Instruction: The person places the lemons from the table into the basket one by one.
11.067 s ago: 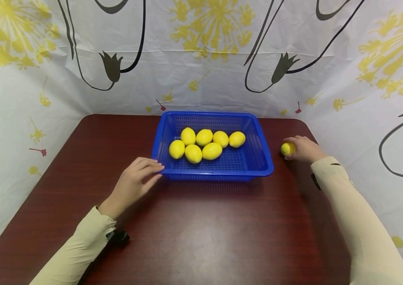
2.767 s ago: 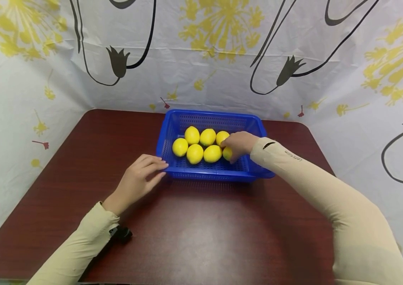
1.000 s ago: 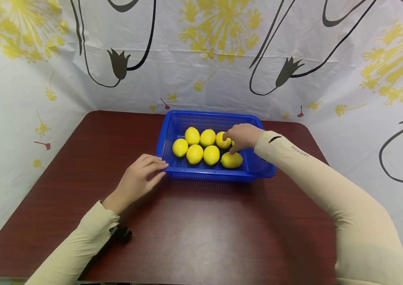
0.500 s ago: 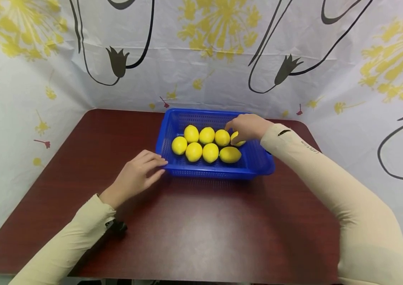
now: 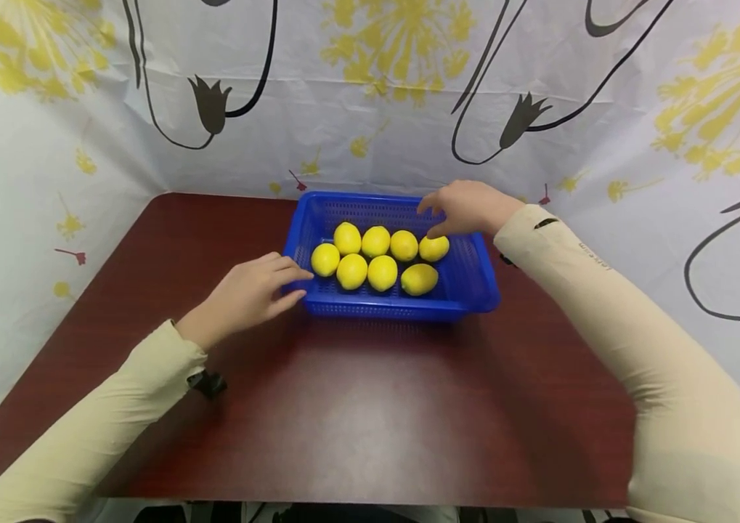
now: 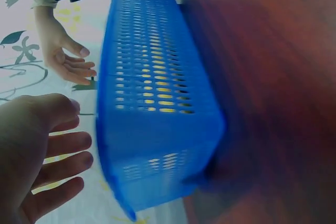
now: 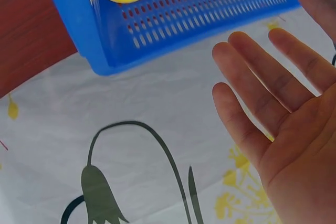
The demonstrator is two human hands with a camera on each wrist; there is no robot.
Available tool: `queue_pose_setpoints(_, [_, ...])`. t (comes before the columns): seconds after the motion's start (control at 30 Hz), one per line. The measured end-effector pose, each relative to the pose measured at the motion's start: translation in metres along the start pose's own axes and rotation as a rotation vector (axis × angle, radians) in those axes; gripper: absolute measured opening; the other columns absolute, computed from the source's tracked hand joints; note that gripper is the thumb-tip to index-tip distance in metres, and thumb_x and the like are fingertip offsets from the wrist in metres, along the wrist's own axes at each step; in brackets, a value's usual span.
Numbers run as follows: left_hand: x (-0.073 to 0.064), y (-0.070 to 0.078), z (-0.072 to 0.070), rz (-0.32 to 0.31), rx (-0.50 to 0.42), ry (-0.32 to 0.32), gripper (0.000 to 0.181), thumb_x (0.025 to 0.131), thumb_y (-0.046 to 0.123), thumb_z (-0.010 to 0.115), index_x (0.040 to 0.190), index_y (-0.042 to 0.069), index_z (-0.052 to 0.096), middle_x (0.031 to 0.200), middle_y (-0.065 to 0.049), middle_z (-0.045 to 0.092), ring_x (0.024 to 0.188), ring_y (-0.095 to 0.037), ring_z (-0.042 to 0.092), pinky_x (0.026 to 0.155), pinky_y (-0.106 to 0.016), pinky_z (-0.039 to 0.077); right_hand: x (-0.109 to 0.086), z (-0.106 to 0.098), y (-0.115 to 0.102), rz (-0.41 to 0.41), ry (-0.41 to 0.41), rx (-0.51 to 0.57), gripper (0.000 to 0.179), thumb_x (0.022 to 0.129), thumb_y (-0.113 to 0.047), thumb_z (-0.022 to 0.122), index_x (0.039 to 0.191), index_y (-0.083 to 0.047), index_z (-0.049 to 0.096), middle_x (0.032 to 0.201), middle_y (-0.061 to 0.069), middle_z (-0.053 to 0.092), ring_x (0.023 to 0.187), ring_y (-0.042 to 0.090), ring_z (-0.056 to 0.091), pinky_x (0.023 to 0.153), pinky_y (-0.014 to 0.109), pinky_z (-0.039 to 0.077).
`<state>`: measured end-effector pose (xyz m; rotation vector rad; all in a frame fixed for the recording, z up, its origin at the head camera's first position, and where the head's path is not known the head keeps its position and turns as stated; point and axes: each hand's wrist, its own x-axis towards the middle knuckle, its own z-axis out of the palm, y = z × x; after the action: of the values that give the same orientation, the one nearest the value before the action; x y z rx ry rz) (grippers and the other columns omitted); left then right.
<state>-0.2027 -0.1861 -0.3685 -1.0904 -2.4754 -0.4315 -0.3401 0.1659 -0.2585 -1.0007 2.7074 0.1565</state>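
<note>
Several yellow lemons (image 5: pixel 382 273) lie in two rows inside a blue perforated plastic basket (image 5: pixel 383 308). My right hand (image 5: pixel 474 207) hovers over the basket's back right part, near the rightmost lemon of the back row (image 5: pixel 433 249). In the right wrist view its palm (image 7: pixel 299 140) faces the camera, fingers loosely extended and holding nothing. My left hand (image 5: pixel 245 294) is at the basket's left front corner, fingers spread. The left wrist view shows the left hand (image 6: pixel 42 150) with a small gap between its fingertips and the basket rim.
The basket stands near the back edge of a dark red-brown table (image 5: pixel 370 407). A white patterned cloth (image 5: pixel 370 94) hangs behind the table and along its sides. Dark wrist devices (image 5: pixel 208 383) are strapped below the sleeves.
The lemon gripped at the table's right earlier is gone from there. The front-right lemon has been set down in the basket. My right hand has released the back-right lemon and risen; my left hand has left the rim.
</note>
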Motion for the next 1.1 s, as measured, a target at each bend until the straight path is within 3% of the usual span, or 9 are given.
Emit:
queue_pose_setpoints(0.27, [0.035, 0.0, -0.019, 0.024, 0.024, -0.098, 0.036, 0.092, 0.023, 0.075, 0.124, 0.009, 0.07, 0.114, -0.006, 0.07, 0.1, -0.023, 0.061, 0.075, -0.038, 0.056, -0.014, -0.021, 0.006, 0.013, 0.042, 0.019, 0.055, 0.094, -0.036, 0.072, 0.141, -0.012, 0.057, 0.127, 0.018, 0.065, 0.113, 0.036, 0.062, 0.096, 0.054, 0.047])
queue_pose_setpoints(0.47, [0.056, 0.002, -0.031, 0.006, 0.041, -0.149, 0.044, 0.094, 0.028, 0.072, 0.134, 0.011, 0.064, 0.127, -0.005, 0.065, 0.114, -0.024, 0.058, 0.081, -0.04, 0.057, -0.029, -0.029, 0.009, 0.019, 0.094, 0.059, 0.061, 0.096, -0.035, 0.07, 0.148, -0.012, 0.049, 0.134, 0.019, 0.06, 0.119, 0.037, 0.058, 0.098, 0.056, 0.045])
queue_pose_setpoints(0.8, [0.079, 0.002, -0.048, 0.021, 0.033, -0.142, 0.054, 0.095, 0.027, 0.072, 0.144, 0.012, 0.055, 0.142, -0.008, 0.055, 0.131, -0.027, 0.048, 0.092, -0.046, 0.053, -0.045, -0.022, 0.007, -0.024, 0.251, 0.03, 0.068, 0.094, -0.038, 0.072, 0.152, -0.013, 0.045, 0.148, 0.023, 0.046, 0.136, 0.045, 0.04, 0.108, 0.062, 0.034])
queue_pose_setpoints(0.97, [0.086, 0.002, -0.05, 0.047, 0.041, -0.16, 0.063, 0.095, 0.028, 0.072, 0.15, 0.01, 0.047, 0.151, -0.012, 0.045, 0.137, -0.031, 0.041, 0.105, -0.048, 0.045, -0.051, -0.013, 0.003, -0.085, 0.347, 0.025, 0.072, 0.093, -0.04, 0.073, 0.153, -0.013, 0.043, 0.148, 0.021, 0.045, 0.139, 0.043, 0.036, 0.108, 0.062, 0.034])
queue_pose_setpoints(1.1, [0.092, 0.001, -0.05, 0.084, 0.044, -0.133, 0.065, 0.096, 0.03, 0.071, 0.152, 0.01, 0.044, 0.156, -0.014, 0.039, 0.139, -0.034, 0.039, 0.11, -0.051, 0.039, -0.052, -0.005, 0.0, -0.121, 0.414, 0.035, 0.077, 0.093, -0.045, 0.071, 0.157, -0.017, 0.037, 0.155, 0.017, 0.037, 0.142, 0.039, 0.031, 0.111, 0.061, 0.031])
